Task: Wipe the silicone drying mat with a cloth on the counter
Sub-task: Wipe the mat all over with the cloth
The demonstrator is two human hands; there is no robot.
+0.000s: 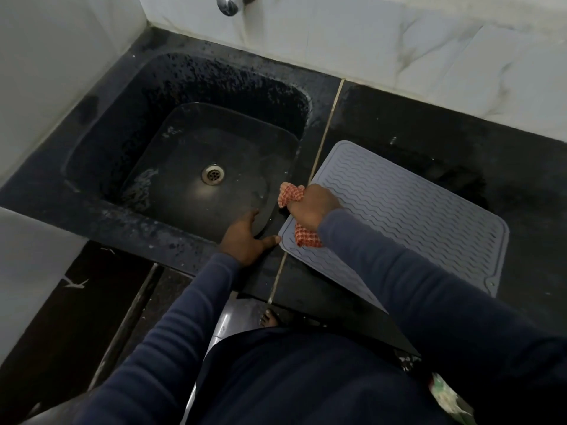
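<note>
**A:** Where does the silicone drying mat sit relative to the sink?

**B:** Just beside it, on the black counter to the sink's right. Its near-left corner comes almost to the sink's rim, and it lies skewed, the long axis running from that corner away from the sink toward the far right.

**A:** And the hands I am watching?

**B:** The right hand is balled into a fist around the checked red cloth, which sticks out of both ends of the fist. It is pressed down on the mat's edge nearest the sink. The left hand is spread flat on the sink's rim, fingers apart, the thumb tip touching or all but touching the mat's corner; I cannot tell which.

**A:** So which way does the unwiped part lie?

**B:** I judge nearly the whole ribbed surface stretches away from the sink, off to the right of the fist. The right hand is the nearer one, already on the mat, so a stroke along the long axis, away from the sink, seems the natural next pass, with the left hand placed to steady the corner.
</note>
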